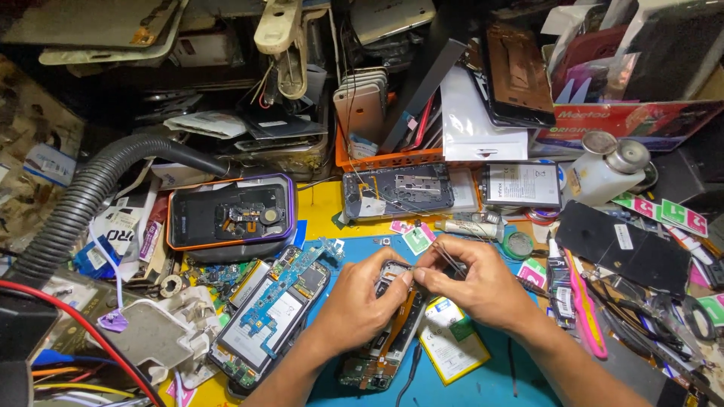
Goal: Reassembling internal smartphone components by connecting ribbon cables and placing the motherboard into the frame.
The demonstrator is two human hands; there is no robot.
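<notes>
1. An opened phone [388, 324], its back off and an orange ribbon cable running down its length, lay on a blue mat [498, 377] at the near middle of the worktop [320, 211].
2. The left hand [362, 301] had its grip clamped on the phone's upper end, thumb and fingers around the frame.
3. The right hand [479, 283] had its grip pinched together on thin metal tweezers [450, 260], the tips meeting the top of the phone just beside the left thumb.
4. Open room was scarce: only the blue mat between the forearms and toward the near edge lay bare.
5. A yellow and white battery pack [451, 339] lay just right of the phone, under the right wrist.
6. Another opened phone [275, 316] with a blue circuit board lay just left.
7. Small green and pink square labels [664, 211] sat at far right, behind them a red cardboard box [626, 120].
8. A grey ribbed hose [83, 203] curved along the left edge.
</notes>
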